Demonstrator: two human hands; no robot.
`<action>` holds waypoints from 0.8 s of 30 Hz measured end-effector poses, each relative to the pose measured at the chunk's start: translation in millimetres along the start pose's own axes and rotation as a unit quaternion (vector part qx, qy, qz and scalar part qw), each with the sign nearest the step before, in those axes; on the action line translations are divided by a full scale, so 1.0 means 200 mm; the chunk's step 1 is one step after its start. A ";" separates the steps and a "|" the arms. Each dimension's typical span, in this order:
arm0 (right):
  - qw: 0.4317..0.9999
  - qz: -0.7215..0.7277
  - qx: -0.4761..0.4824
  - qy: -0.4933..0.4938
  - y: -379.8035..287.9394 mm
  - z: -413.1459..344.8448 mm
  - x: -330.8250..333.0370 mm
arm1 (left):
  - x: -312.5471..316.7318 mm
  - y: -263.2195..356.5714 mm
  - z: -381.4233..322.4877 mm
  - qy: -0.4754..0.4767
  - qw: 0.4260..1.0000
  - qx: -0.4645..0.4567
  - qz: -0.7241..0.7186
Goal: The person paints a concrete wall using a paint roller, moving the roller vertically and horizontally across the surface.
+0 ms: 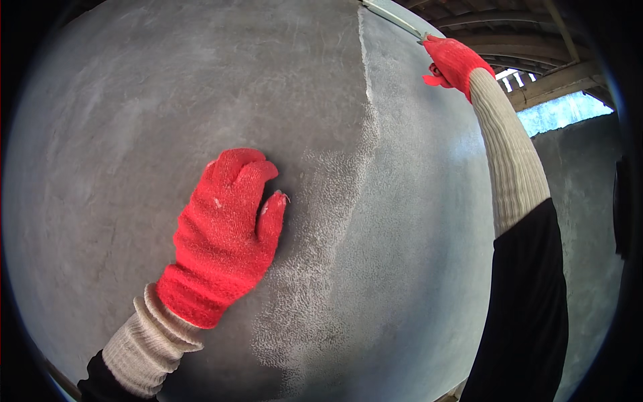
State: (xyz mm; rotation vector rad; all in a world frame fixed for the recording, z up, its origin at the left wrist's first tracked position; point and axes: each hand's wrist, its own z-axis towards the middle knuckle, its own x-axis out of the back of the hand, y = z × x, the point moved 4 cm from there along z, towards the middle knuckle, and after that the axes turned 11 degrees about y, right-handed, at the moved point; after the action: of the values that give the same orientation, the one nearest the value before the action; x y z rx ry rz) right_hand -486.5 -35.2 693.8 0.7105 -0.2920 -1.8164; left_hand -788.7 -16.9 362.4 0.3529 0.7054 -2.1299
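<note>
A grey plastered wall fills most of the view before me. My left hand, in a red knit glove, is in front of its darker bare part. The fingers curl a little, the thumb stands apart, and nothing shows between them; whether the fingertips touch the wall cannot be told. Up at the top right, my right hand, also gloved in red, grips the end of a long, narrow, pale tool. It slants up to the left along the wall, its far part cut off by the picture's edge. To the right, a lighter coat covers the wall, ending in a ragged, speckled edge.
Wooden roof beams run overhead at the upper right. Beneath them, daylight comes through a gap above a second grey wall. A dark upright object is at the far right rim.
</note>
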 end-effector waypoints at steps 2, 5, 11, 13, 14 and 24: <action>0.975 0.178 -0.134 -0.001 -0.05 -0.02 0.03 | 0.00 0.00 0.00 -0.002 1.000 -0.005 0.003; 0.964 0.173 -0.198 0.021 -0.13 -0.23 0.04 | 0.00 0.01 0.00 -0.002 1.000 -0.025 0.013; 0.991 0.068 -0.043 0.106 -0.24 -0.45 0.14 | 0.00 0.02 -0.01 0.006 0.999 -0.031 0.015; 0.994 0.042 -0.098 0.013 -0.24 -0.32 0.14 | 0.00 0.01 -0.01 0.002 0.999 -0.030 0.021; 0.993 0.039 -0.115 -0.005 -0.26 -0.28 0.16 | 0.01 0.01 -0.01 0.005 0.999 -0.035 0.021; 0.810 0.357 -0.461 -0.054 -0.80 -1.34 0.49 | 0.03 -0.01 -0.04 0.024 0.999 -0.012 -0.032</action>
State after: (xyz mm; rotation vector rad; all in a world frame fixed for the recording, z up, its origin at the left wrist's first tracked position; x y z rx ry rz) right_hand -470.1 -29.0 366.9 -0.2027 0.2468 -1.0483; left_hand -793.2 -15.5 354.4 0.3745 0.7797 -2.1779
